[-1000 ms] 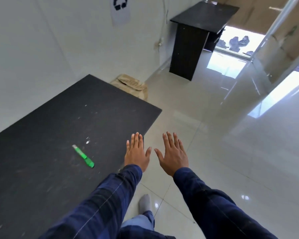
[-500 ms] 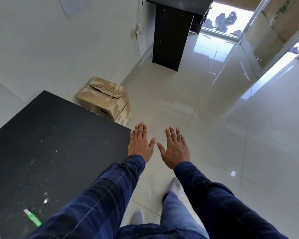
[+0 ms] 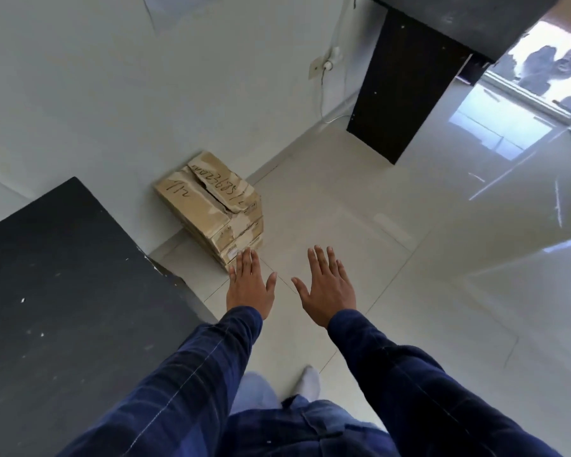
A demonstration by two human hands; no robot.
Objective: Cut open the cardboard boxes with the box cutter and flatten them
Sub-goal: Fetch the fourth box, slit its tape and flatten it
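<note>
Left grip (image 3: 249, 286) and right grip (image 3: 328, 286), fingers spread straight, hover near cardboard boxes (image 3: 208, 206).

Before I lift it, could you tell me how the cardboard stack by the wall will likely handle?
The cardboard stack probably flexes rather than staying stiff: its top is torn and creased. Separate layers show at its side, so they may slide apart unless supported underneath.

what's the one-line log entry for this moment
left hand: open, empty | right hand: open, empty | cardboard boxes: stacked on floor by wall | box cutter: not in view
</note>
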